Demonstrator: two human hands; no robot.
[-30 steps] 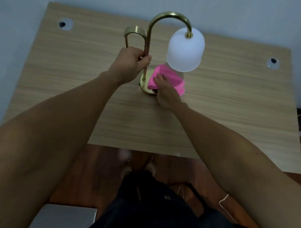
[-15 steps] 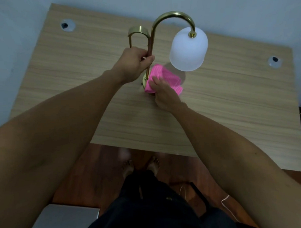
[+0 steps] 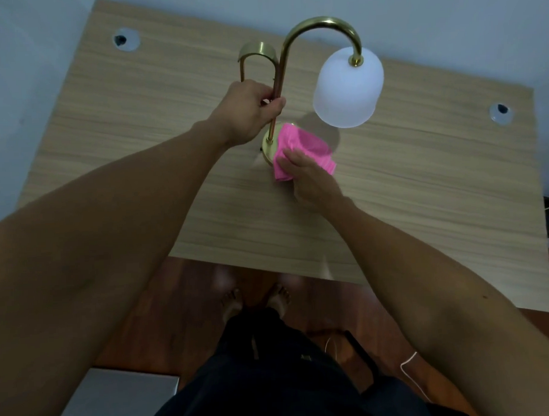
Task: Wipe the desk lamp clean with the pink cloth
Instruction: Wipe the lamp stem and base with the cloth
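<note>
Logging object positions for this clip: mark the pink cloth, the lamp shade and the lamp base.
pink cloth (image 3: 302, 144), head view, on its upper fold.
lamp shade (image 3: 347, 90), head view, middle of the white dome.
lamp base (image 3: 268, 145), head view, exposed brass rim.

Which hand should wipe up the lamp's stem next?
Right. The right hand already presses the pink cloth on the lamp base, beside the stem, which the left hand steadies.

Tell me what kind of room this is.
Probably a home study or bedroom workspace: a wooden desk with cable holes against a plain wall, a brass desk lamp being wiped, wood flooring with loose cords, and the person standing barefoot.
</note>
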